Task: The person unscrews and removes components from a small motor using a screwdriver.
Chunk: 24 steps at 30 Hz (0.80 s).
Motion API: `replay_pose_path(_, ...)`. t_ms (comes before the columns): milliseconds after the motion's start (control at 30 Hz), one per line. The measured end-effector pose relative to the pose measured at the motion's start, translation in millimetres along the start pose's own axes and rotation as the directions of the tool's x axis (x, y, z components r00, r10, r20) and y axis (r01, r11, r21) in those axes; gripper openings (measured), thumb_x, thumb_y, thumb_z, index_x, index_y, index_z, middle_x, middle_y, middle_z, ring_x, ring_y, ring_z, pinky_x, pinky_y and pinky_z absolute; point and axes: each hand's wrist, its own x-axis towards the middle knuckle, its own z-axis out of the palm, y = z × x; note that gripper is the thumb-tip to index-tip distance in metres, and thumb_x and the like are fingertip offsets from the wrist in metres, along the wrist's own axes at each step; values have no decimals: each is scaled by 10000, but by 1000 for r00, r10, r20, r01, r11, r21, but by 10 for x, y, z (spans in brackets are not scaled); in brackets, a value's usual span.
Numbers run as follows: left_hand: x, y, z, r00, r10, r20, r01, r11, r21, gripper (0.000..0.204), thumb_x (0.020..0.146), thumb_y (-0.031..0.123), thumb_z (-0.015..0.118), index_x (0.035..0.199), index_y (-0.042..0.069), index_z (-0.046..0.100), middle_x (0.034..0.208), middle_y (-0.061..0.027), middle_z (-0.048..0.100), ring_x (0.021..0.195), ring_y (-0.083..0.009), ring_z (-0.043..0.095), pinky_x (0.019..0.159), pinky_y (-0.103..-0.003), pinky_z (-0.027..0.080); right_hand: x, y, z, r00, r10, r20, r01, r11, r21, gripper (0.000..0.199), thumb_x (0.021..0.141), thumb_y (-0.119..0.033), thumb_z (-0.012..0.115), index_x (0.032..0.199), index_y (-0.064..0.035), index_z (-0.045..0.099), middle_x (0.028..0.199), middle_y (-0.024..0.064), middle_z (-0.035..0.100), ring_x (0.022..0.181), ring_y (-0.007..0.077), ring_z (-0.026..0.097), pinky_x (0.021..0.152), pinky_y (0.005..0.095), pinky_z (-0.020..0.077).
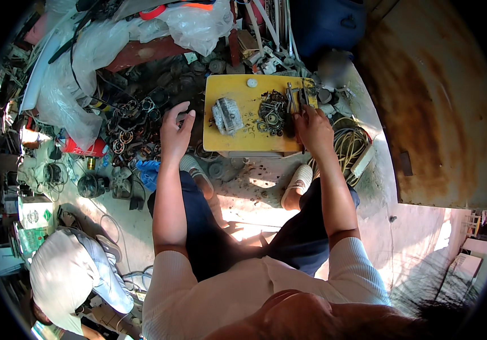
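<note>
My left hand (176, 129) is raised just off the left side of a low yellow table (238, 90), empty, with thumb and fingers apart. At the table's right side my right hand (315, 131) has its fingers curled on a long dark hand tool (303, 97), whose exact kind I cannot make out. Beside it lie more metal hand tools (290, 96), one with a reddish handle. A block-shaped metal part in bubble wrap (227, 116) rests on the table's left half. Small dark rings, washers and fasteners (272, 113) are heaped near the middle. Behind them sits a white round disc (251, 83).
Piled metal parts (133, 127) and clear plastic sheeting (87, 62) crowd the left. A coiled cable (350, 144) lies right of the table, near a large rusty panel (442, 107). Another person (65, 277) bends down at lower left. My slippered feet (298, 184) flank the table's near edge.
</note>
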Motion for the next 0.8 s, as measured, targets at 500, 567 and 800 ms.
replay_pose_path(500, -17, -69, -45, 968, -127, 216, 169, 966, -194, 403, 928, 245, 674, 1246, 11, 592, 1029, -91, 678, 951, -144, 628, 842, -282, 490, 159, -550, 64, 907, -324, 269, 170, 866, 471, 390, 806, -118, 725, 1179, -47, 640, 1024, 134, 668, 921, 255, 663, 828, 347, 514)
replay_pose_path(567, 14, -104, -65, 961, -137, 242, 182, 967, -177, 417, 921, 258, 682, 1248, 14, 594, 1071, -105, 666, 980, -156, 623, 864, -286, 483, 180, -586, 88, 886, -349, 305, 184, 869, 460, 428, 793, -123, 738, 1201, -57, 630, 1084, 138, 654, 952, 262, 653, 851, 353, 507)
replay_pose_path(800, 46, -204, 49, 906, -125, 404, 171, 982, -81, 766, 764, 411, 808, 1355, 33, 501, 1326, -194, 543, 1207, -284, 535, 957, -394, 461, 299, -769, 120, 782, -451, 429, 234, 851, 469, 750, 720, -144, 818, 1389, -101, 481, 1323, 145, 552, 1165, 292, 566, 976, 372, 464)
